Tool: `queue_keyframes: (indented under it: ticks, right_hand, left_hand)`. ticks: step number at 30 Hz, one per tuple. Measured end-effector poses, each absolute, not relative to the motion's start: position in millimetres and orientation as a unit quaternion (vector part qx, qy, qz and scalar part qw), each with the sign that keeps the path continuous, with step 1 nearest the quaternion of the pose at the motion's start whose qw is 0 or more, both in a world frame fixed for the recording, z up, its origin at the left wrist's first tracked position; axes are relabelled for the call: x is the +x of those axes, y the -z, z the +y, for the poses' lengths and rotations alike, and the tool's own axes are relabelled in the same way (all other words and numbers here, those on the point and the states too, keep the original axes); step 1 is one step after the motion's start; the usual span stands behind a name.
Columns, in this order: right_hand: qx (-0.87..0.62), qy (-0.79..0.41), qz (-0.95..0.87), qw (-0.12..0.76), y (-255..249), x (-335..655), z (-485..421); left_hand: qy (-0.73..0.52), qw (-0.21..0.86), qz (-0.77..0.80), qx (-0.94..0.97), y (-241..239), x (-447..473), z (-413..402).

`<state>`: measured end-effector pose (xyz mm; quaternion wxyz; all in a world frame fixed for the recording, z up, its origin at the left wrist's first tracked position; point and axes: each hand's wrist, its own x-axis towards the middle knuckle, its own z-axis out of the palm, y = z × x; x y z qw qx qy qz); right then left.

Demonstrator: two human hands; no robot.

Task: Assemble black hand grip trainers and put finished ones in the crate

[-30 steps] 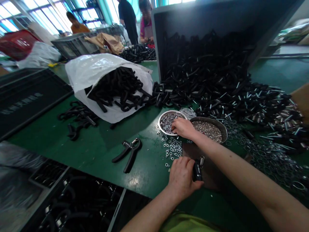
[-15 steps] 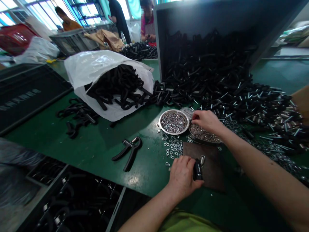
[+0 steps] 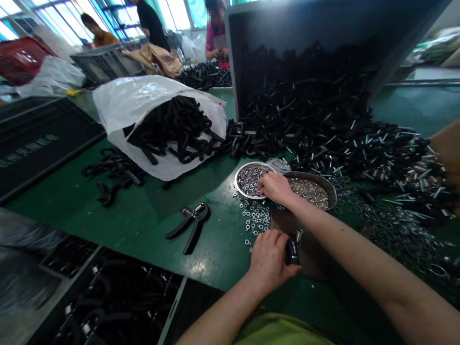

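My left hand is closed around a black hand grip exerciser, most of it hidden under the fingers. A metal spring sticks up at its far end, over a brown pad. At the right edge of a round metal bowl full of small metal parts, my right hand has its fingertips pinched together. What they hold, if anything, is hidden. Beside it stands an oval metal dish of small parts. Loose nuts lie in front of the bowl.
A V-shaped hand grip exerciser lies on the green table to the left. Behind are a white sack of black handles and a tipped grey bin. A crate sits below left. Several people are in the background.
My right hand has moved left from the oval dish to the round bowl. My left hand keeps its hold on the exerciser. A person in black at the back has shifted left.
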<state>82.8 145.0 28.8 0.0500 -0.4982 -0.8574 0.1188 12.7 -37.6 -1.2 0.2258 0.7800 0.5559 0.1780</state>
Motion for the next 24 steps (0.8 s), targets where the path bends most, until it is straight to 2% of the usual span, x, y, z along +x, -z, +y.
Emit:
queue_keyframes:
  ticks: [7,12,14,17,21,24]
  right_hand:
    - [-0.508,-0.196,-0.826,0.142,-39.0,104.8,137.7]
    - [-0.475,-0.335,-0.781,0.229,-46.7,153.8,86.7]
    - [-0.470,-0.357,-0.776,0.222,-41.7,173.2,60.7]
    - [-0.472,-0.304,-0.809,0.174,-27.1,189.7,30.8]
    - [-0.456,-0.256,-0.839,0.152,-12.5,189.1,14.6]
    - [-0.434,-0.160,-0.877,0.131,-8.4,183.4,7.3]
  left_hand:
    - [-0.171,0.223,0.554,0.784,0.3,12.5,-36.4]
    - [-0.172,0.227,0.551,0.785,0.1,12.7,-36.2]
    - [-0.171,0.226,0.554,0.783,0.4,12.7,-36.3]
    - [-0.169,0.225,0.553,0.784,0.7,12.9,-36.1]
    - [-0.168,0.226,0.551,0.785,0.7,13.4,-35.9]
    - [-0.167,0.224,0.555,0.784,0.8,13.5,-36.3]
